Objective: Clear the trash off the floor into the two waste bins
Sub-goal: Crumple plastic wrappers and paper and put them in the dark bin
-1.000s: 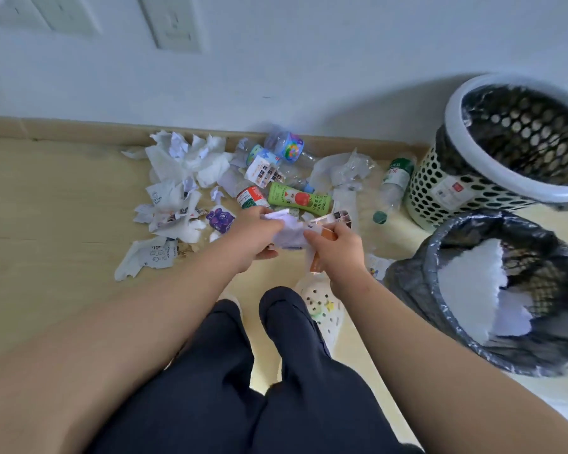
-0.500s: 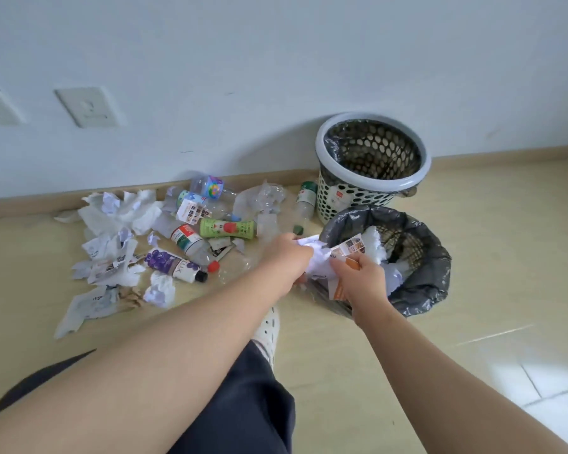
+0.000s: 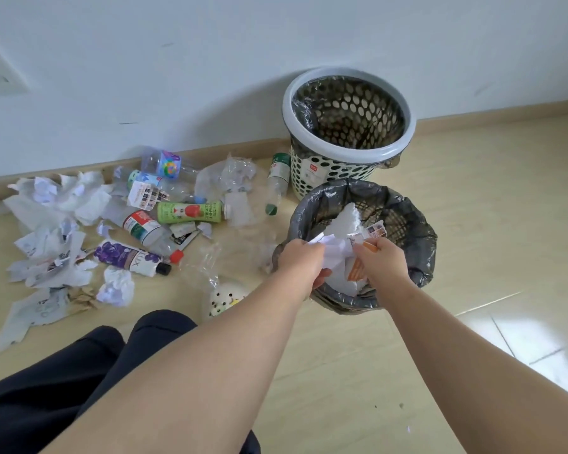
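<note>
- 2 hands work together over 1 bin: the left hand [image 3: 300, 262] is closed around a crumpled ball of white paper [image 3: 335, 253], and the right hand [image 3: 379, 260] is closed on a small printed card with an orange edge [image 3: 373, 232] and the same wad.
- 2 waste bins stand by the wall. The round basket lined with a dark grey plastic bag [image 3: 417, 224] lies directly under both hands and already holds white paper. The white perforated plastic basket with a grey rim [image 3: 348, 126] stands just beyond it, touching it, with a clear liner and a small red-marked sticker too small to read.
- Left of the left hand, the trash is strewn on the pale wooden floor [image 3: 473, 198].
- 5 bottles can be counted there: 1 green-labelled bottle with an apple picture [image 3: 191, 212], its writing not legible; 1 purple tube-shaped bottle reading "LUX" [image 3: 128, 257] with a black cap; 1 clear bottle with a red-and-green label and red cap [image 3: 148, 229]; 1 clear bottle with a green cap [image 3: 277, 178], nearest the white basket; 1 clear bottle with a colourful round-patterned label [image 3: 166, 163] by the skirting.
- 1 loose ball of crumpled white paper [image 3: 117, 286] lies nearer the person; a heap of torn white paper sheets [image 3: 59, 204] lies farthest left, too tangled to count.
- 1 sheet of crumpled clear plastic wrap [image 3: 233, 173] lies between the bottles.
</note>
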Tool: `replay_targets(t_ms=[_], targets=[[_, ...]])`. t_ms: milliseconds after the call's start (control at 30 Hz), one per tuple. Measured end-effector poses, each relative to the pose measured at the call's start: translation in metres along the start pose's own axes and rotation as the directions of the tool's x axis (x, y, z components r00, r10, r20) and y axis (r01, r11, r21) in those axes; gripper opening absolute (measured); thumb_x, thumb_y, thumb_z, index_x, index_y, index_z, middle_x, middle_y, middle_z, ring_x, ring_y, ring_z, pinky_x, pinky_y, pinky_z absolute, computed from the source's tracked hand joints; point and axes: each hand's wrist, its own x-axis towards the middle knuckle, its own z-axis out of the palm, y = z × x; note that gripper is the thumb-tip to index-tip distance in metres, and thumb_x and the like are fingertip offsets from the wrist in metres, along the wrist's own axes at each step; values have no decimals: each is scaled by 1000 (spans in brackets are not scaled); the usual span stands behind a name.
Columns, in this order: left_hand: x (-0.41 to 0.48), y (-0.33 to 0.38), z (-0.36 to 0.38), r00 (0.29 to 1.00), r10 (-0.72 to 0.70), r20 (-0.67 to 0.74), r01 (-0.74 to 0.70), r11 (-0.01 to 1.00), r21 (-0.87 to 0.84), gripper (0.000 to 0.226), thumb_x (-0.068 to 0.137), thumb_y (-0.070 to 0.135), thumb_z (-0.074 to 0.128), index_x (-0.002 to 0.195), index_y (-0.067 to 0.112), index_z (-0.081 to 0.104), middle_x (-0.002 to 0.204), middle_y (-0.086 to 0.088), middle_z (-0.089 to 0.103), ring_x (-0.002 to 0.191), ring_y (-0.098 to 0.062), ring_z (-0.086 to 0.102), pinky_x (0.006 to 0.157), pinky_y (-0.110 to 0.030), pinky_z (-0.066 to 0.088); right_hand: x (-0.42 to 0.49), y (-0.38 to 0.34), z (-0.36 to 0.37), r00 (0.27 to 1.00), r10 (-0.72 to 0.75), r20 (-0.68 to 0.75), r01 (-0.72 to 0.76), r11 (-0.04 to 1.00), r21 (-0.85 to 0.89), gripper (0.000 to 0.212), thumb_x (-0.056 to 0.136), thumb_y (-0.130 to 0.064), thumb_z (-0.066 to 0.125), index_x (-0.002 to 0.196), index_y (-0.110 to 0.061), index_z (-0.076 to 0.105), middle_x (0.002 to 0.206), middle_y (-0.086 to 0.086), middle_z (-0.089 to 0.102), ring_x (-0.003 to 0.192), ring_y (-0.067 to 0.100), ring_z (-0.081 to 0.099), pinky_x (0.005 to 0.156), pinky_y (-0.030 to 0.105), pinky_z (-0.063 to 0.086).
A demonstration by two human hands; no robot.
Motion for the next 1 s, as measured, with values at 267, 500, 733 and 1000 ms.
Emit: replay_targets(t_ms=[267, 500, 733, 1000], targets=[[16, 6, 3, 989, 96, 114, -99, 995, 20, 28, 94, 20, 50, 121, 12, 45, 88, -3, 55, 82, -17, 58, 74, -28, 55, 9, -9, 7, 996, 31, 80, -39, 993, 111, 45, 95, -8, 40, 139, -18, 40, 124, 4, 51, 92, 16, 53, 92, 38, 49], [19, 5, -4, 979, 150, 136, -175, 965, 197, 27, 95, 12, 41, 109, 17, 62, 101, -6, 63, 84, -21, 58, 84, -37, 54, -1, -5, 9, 998, 39, 45, -43, 995, 90, 32, 95, -9, 41, 124, -17, 52, 105, -2, 57, 86, 16, 55, 87, 39, 50], [41, 15, -61, 967, 242, 80, -253, 868, 428, 22, 93, 12, 41, 108, 13, 58, 94, -7, 63, 90, -23, 61, 71, -32, 49, -17, -33, 61, 983, -93, 160, 77, 992, 104, 17, 93, -9, 45, 97, -18, 59, 80, -1, 61, 66, 13, 53, 63, 28, 46], [101, 4, -152, 927, 363, 92, -289, 538, 792, 30, 94, 21, 46, 123, 20, 55, 128, -4, 57, 112, -23, 55, 93, -34, 46, -5, -25, 156, 959, -64, 275, 96, 990, -105, 24, 92, -11, 44, 110, -17, 59, 109, 4, 60, 91, 17, 53, 80, 31, 46]])
